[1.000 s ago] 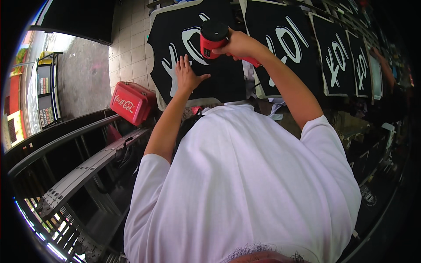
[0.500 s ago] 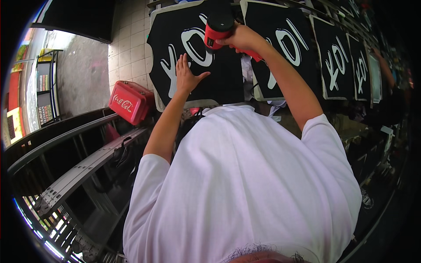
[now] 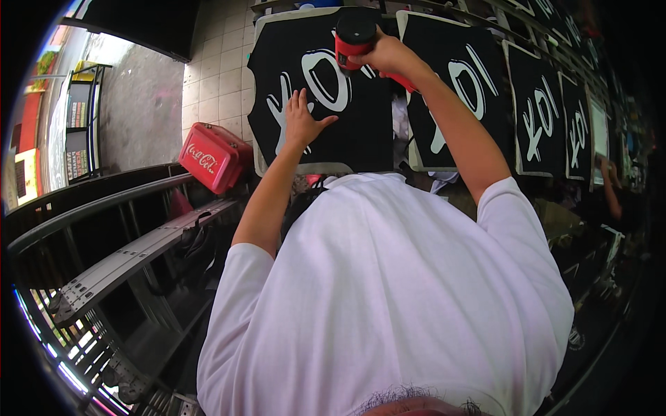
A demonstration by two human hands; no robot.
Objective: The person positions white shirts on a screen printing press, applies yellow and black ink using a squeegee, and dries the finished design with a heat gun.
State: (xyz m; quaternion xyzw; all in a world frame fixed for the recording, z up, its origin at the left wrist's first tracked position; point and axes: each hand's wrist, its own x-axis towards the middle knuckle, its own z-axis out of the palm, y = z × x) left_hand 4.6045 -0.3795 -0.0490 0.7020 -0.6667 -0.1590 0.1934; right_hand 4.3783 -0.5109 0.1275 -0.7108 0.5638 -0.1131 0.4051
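- Heat gun [image 3: 354, 43] in the grasp of your right hand [image 3: 386, 55], over the black panel [image 3: 357, 135], near its white lettering [image 3: 338, 104].
- Your left hand [image 3: 302, 126] lies spread, gripping nothing, on or just above that panel.
- Lingering over one spot could scorch the lettering; swinging leftward could burn your spread fingers.

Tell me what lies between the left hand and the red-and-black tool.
In the head view, a rounded white print on the black cloth lies between the left hand and the red-and-black tool.
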